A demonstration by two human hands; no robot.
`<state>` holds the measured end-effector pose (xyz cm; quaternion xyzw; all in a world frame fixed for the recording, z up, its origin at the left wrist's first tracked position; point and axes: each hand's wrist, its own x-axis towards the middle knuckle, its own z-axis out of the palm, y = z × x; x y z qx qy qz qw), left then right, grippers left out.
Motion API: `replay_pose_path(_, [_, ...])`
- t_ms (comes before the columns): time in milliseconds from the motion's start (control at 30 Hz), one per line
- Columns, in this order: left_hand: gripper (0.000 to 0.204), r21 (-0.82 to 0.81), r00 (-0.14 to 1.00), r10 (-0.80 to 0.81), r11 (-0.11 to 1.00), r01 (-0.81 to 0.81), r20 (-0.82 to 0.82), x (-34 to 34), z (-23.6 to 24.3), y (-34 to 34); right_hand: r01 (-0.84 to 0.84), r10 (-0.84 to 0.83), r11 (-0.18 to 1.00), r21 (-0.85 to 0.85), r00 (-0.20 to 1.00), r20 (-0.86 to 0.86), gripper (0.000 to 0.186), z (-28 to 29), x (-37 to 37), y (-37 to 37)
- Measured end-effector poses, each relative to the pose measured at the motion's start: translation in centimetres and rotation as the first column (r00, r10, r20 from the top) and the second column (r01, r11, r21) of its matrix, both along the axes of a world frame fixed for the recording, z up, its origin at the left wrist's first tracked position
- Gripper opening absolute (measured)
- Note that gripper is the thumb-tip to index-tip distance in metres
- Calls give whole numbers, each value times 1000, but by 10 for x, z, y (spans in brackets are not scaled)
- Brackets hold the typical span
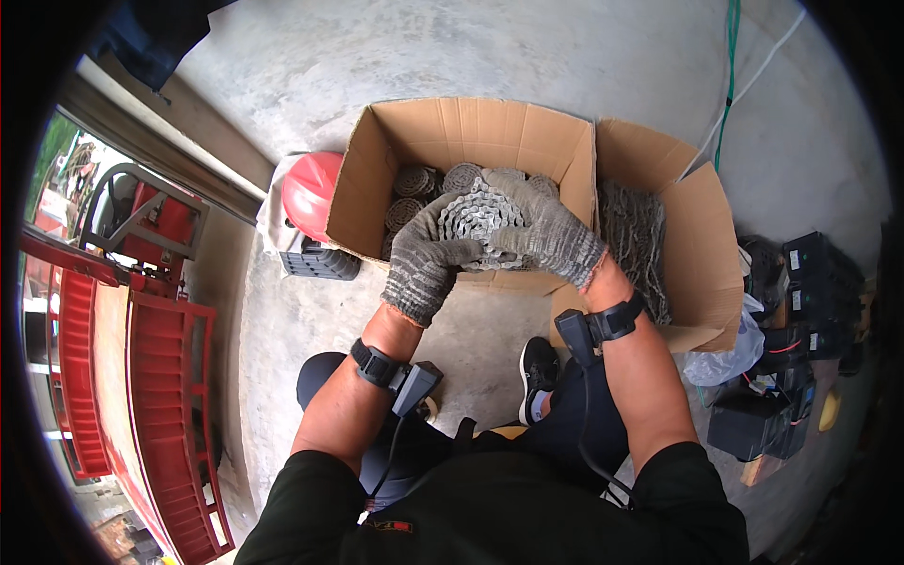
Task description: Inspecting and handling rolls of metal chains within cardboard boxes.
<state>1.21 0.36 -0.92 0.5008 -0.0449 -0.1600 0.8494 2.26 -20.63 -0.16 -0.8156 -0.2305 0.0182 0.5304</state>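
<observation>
A coiled metal roller chain (478,218) is held up between my two gloved hands, over the near side of an open cardboard box (490,127). My left hand (422,254), in a grey knit glove, is closed round the coil's left edge. On the right edge, my right hand (557,231), gloved alike, grips the same coil with its thumb across the face. Behind and left of it, several more rolled chains (414,181) stand inside the box; my hands and the coil hide some of them.
A second cardboard box (702,245) with loose lengths of chain (633,235) stands at the right. Left are a red helmet (311,193) and a black crate (320,262). Black batteries (753,422) and a plastic bag (730,350) lie far right. A red vehicle (169,377) stands left.
</observation>
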Motion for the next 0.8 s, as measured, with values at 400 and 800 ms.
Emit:
replay_pose_path(400, [78,136,993,36,989,-51,112,-2,3,0,46,-37,994,102,996,-85,82,6,-6,6])
replay_pose_path(800, [86,145,979,117,979,-142,165,-4,-4,-3,114,-110,992,52,992,-69,76,6,-9,14])
